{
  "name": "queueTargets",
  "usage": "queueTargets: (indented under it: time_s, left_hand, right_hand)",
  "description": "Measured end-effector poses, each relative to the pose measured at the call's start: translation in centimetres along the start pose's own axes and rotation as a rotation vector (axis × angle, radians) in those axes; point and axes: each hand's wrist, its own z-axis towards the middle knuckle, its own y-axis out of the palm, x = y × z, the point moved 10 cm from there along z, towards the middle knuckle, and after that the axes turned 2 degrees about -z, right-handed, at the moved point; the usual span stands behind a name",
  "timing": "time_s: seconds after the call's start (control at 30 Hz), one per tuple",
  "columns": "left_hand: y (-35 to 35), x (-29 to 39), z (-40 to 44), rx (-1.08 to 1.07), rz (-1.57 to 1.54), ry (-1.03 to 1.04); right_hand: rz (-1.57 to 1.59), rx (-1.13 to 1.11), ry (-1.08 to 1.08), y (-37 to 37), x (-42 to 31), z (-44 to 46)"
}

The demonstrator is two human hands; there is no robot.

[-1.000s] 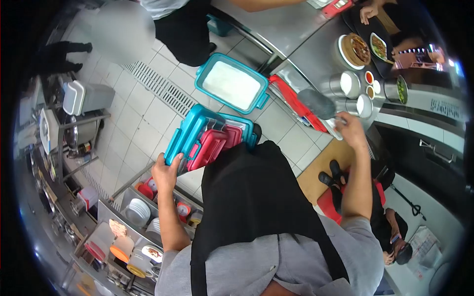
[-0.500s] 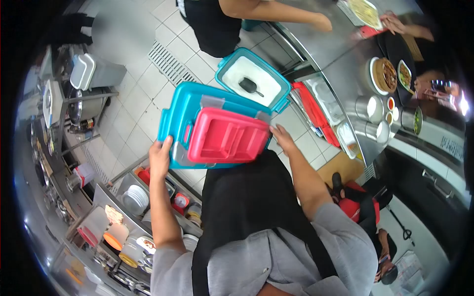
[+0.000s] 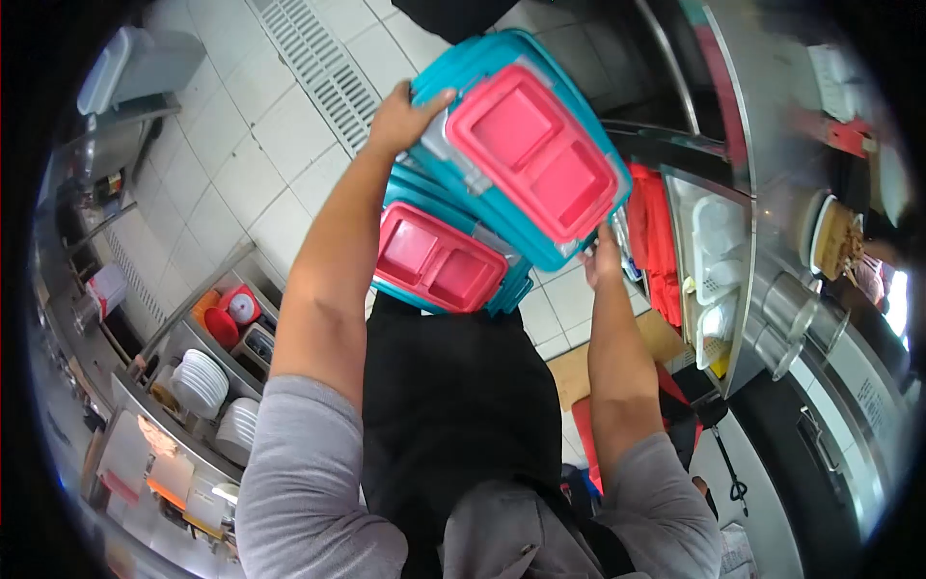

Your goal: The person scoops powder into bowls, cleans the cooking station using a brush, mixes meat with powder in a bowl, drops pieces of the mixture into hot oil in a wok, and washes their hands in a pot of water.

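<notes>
A teal container lid (image 3: 569, 217) with a raised pink two-panel centre is held tilted out in front of me. My left hand (image 3: 403, 118) grips its upper left edge, the thumb lying on top. At its lower right corner, my right hand (image 3: 605, 256) has its fingers closed around the edge. Closer to my black apron sits a second teal container (image 3: 516, 282) with a similar pink-panelled lid (image 3: 439, 256), partly hidden by my left forearm and the held lid. The open bin of white contents seen earlier is hidden now.
A floor drain grate (image 3: 323, 63) runs along the tiles at upper left. Shelves with stacked white bowls (image 3: 200, 383) stand at my left. A steel counter with metal pots (image 3: 786, 314) is at right, with red bags (image 3: 656, 232) below. Someone's dark clothing (image 3: 453, 14) shows at the top.
Both hands have carried the lid forward and right, turning it, over where the open bin with the black scoop was. The second lidded container has come into view near my apron.
</notes>
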Motion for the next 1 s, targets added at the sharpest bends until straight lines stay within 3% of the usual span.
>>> queueTargets:
  time_s: [0.13,0.23,0.33,0.37,0.4,0.47,0.5,0.57,0.7,1.0]
  left_hand:
    - [3.9,-0.8,6.0,0.035,0.007,0.125]
    - [7.6,0.6,8.7,0.06,0.175,0.401]
    - [10.6,-2.3,11.9,0.169,0.252,0.428]
    - [8.5,-0.5,9.4,-0.124,0.106,0.174]
    - [7.8,-0.7,9.4,-0.122,0.071,0.105]
    - [7.0,-2.1,9.8,-0.109,-0.001,-0.03]
    - [7.1,-2.6,10.2,-0.154,-0.025,-0.088]
    - [7.2,-2.6,11.0,-0.198,-0.031,-0.105]
    - [7.6,-3.2,12.3,-0.257,-0.119,-0.049]
    - [7.6,-1.4,12.2,-0.4,-0.267,0.003]
  right_hand:
    - [-0.1,0.096,0.009,2.3,-1.5,2.7]
    - [-0.185,0.197,0.022,3.5,-0.8,3.6]
    - [-0.206,0.233,0.008,3.4,0.1,4.7]
    - [-0.13,0.274,-0.037,2.7,0.6,5.4]
    - [-0.101,0.226,-0.016,2.3,1.0,5.9]
    - [-0.141,0.342,0.028,0.7,1.8,6.3]
    - [-0.086,0.268,0.043,1.0,2.5,6.5]
    - [0.026,0.121,0.051,2.2,2.3,7.0]
    - [-0.028,0.316,0.0,2.6,1.3,6.0]
    - [-0.165,0.305,-0.053,2.6,-0.6,6.5]
